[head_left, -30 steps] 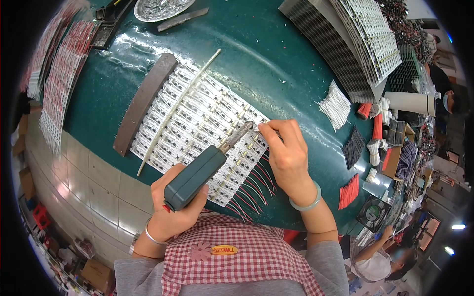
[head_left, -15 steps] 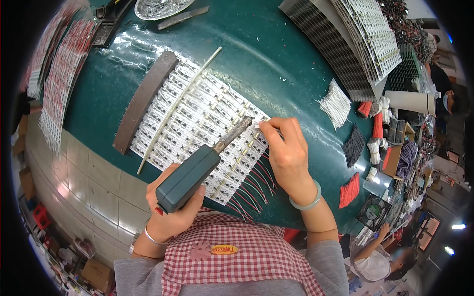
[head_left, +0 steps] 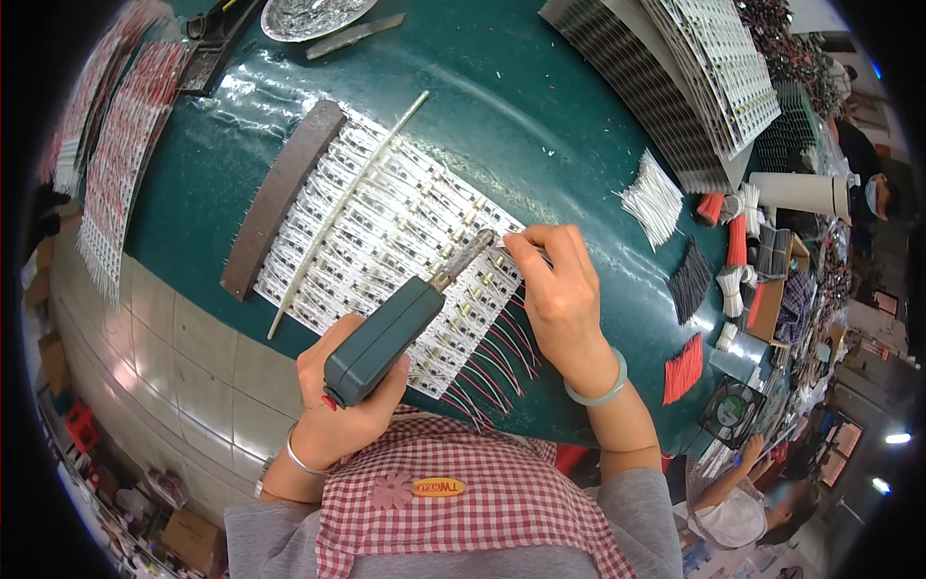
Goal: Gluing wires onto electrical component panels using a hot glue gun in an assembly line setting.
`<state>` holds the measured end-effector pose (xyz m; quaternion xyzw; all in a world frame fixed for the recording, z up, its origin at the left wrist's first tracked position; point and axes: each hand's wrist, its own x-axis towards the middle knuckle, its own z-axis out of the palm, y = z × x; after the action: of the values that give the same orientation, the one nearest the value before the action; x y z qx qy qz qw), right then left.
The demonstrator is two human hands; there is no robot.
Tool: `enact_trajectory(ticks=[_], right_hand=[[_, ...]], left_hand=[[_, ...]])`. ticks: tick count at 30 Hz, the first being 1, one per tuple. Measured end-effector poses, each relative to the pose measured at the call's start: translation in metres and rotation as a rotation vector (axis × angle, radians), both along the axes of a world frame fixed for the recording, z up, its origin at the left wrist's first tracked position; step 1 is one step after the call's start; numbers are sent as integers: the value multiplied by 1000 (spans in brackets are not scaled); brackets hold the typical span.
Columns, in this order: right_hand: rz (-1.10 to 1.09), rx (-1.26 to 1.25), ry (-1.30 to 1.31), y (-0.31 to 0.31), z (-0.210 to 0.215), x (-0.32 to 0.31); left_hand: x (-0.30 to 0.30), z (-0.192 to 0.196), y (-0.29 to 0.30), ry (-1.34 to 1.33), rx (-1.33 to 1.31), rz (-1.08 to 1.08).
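My left hand (head_left: 342, 396) grips a dark green soldering iron (head_left: 386, 338) whose metal tip (head_left: 473, 249) points up and right onto a panel of white circuit strips (head_left: 386, 232) on the green table (head_left: 540, 125). My right hand (head_left: 559, 289) pinches a thin wire at the panel's right edge, right beside the iron's tip. Red wires (head_left: 502, 352) stick out from the panel's near right edge. A dark bar (head_left: 280, 198) lies along the panel's left side, and a thin pale rod (head_left: 342, 207) lies across it.
Stacks of circuit panels (head_left: 694, 77) lie at the back right. Bundles of white wires (head_left: 651, 198), black wires (head_left: 690, 280) and red wires (head_left: 683, 370) lie at the right. More strips (head_left: 116, 154) sit at the left. A metal dish (head_left: 309, 14) is at the back. Another person (head_left: 743, 497) sits lower right.
The iron in my left hand has shifted slightly, its tip staying at the panel's right edge beside my right hand's fingers. My right hand has hardly moved.
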<state>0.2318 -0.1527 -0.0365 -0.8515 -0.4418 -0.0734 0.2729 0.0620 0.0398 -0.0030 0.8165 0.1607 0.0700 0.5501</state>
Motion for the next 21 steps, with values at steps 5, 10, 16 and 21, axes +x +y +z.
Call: enact_trajectory(ticks=[5, 10, 16, 21], right_hand=[[-2, 6, 9, 1, 0, 0], [-6, 3, 4, 1, 0, 0], [-23, 37, -24, 1, 0, -1], [-3, 104, -5, 0, 2, -13]], left_hand=[[-3, 5, 0, 25, -63, 52], [-5, 6, 0, -3, -79, 69], [-9, 6, 2, -50, -48, 70], [-14, 5, 5, -72, -38, 58]])
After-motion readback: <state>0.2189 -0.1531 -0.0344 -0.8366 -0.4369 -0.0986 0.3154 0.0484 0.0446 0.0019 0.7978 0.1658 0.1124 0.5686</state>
